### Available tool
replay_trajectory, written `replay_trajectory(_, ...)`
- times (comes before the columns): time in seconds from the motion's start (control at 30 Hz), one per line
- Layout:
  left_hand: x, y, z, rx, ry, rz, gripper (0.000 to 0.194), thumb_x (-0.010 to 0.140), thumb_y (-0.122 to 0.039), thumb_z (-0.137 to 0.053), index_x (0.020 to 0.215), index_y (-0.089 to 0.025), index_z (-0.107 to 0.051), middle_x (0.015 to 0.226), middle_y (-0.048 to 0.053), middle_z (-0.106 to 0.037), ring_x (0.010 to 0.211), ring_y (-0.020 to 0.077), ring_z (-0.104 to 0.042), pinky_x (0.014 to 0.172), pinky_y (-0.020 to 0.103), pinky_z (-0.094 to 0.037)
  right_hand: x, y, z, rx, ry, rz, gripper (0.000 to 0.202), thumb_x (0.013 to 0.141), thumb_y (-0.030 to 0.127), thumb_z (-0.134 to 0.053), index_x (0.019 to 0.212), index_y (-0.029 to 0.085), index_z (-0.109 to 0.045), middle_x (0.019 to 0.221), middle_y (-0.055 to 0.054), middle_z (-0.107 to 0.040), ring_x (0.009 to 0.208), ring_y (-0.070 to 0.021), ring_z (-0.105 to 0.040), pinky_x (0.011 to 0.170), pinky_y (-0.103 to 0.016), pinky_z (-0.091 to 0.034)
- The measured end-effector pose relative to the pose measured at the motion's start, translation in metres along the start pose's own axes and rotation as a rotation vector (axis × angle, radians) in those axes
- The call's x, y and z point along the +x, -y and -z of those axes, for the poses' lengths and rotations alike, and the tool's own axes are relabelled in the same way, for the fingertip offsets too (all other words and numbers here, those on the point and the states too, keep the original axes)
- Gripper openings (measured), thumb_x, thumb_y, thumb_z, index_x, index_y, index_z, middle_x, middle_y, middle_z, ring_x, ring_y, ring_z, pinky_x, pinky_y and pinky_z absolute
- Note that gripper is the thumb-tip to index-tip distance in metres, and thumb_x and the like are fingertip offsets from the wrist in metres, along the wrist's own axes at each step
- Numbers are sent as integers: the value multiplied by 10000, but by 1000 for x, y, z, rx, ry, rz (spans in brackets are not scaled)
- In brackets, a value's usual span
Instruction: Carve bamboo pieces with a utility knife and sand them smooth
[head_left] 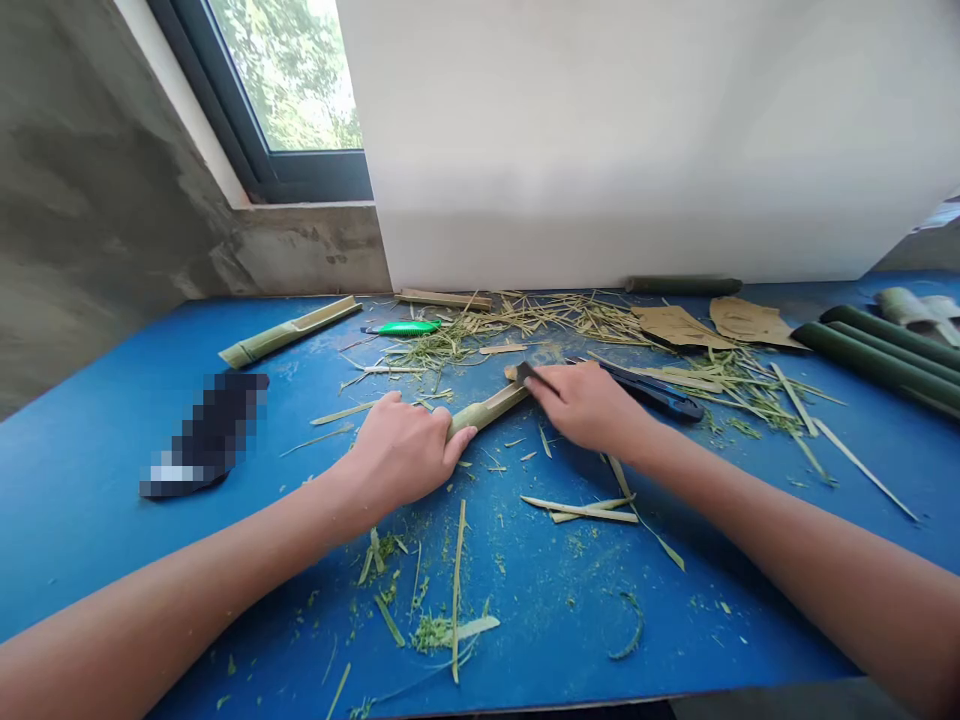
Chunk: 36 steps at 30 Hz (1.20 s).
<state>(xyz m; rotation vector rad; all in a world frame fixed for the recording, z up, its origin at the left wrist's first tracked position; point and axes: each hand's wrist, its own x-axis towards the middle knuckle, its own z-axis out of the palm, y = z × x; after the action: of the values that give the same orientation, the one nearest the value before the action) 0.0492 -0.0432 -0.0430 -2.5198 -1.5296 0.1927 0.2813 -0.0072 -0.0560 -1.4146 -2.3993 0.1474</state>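
On the blue table [97,440], mid-front: cut bamboo piece [480,416] between both hands

Bamboo piece lies slantwise, near end under left hand [405,445], far end up by right hand [589,405]. Left hand: fingers curled over the near end, thumb along the side, firm-looking hold. Right hand: fingers bent, gripping a dark flat piece [537,378] against or just beside the far end; exact contact hidden by fingers. Material of dark piece: can't tell for sure, maybe abrasive sheet.

Handling, my judgement: light, stiff, hollow. Peeled outside probably smooth, could roll or slide on the tabletop, so it wants pressing down. Cut-away stretch toward the far end looks weaker, may split along the grain; edges maybe sharp or splintery. Best hold: the full round near end, where left hand is, fingertips off the cut edges.

Nearby: utility knife [660,395] just right of right hand; bamboo shavings [570,316] behind; similar split bamboo [292,332] back left, well apart.
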Motion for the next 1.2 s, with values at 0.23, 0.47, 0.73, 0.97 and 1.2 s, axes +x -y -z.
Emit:
replay_trajectory(0.23, -1, 0, -1, 9, -17, -3, 634, 1068, -526, -245, 867, -165, -725, 696, 130, -739, 712, 301, -722, 776, 436, -429, 0, -3, -3, 39, -2, -22, 392, 1060, 326, -393, 1038, 174, -753, 980, -102, -780, 892, -246, -705, 813, -329, -469)
replay_trajectory(0.47, -3, -2, -3, 27, -50, -9, 599, 1060, -529, -261, 870, -167, -699, 687, 125, -731, 683, 291, -715, 769, 437, -427, -4, -6, -8, 157, 5, 97, 420, 1064, 362, -380, 1212, 187, -732, 1200, -102, -758, 1100, -264, -701, 971, -373, -505)
replay_trajectory(0.73, -7, -9, -5, -12, -61, -58, 447, 1062, -412, -261, 961, -157, -615, 765, 115, -730, 722, 291, -713, 739, 426, -438, 8, 3, -28, 281, -18, 190, 442, 1054, 336, -389, 1382, 185, -644, 1436, -106, -632, 1349, -259, -568, 1180, -460, -401)
replay_trajectory(0.97, 2, -1, -6, -8, -22, 16, 480, 1074, -449, -234, 987, -162, -609, 778, 117, -743, 741, 298, -724, 733, 416, -442, 3, 4, -22, 336, 37, 196, 436, 1074, 369, -373, 1392, 238, -640, 1397, -67, -666, 1295, -250, -613, 1135, -451, -460)
replay_trajectory(1.2, 2, -9, -6, -5, -15, 13, 492, 1065, -478, -247, 983, -170, -622, 772, 117, -748, 735, 297, -726, 770, 439, -455, 8, 6, -34, 290, 3, 216, 469, 1060, 350, -374, 1445, 190, -590, 1471, -108, -602, 1388, -256, -533, 1200, -496, -388)
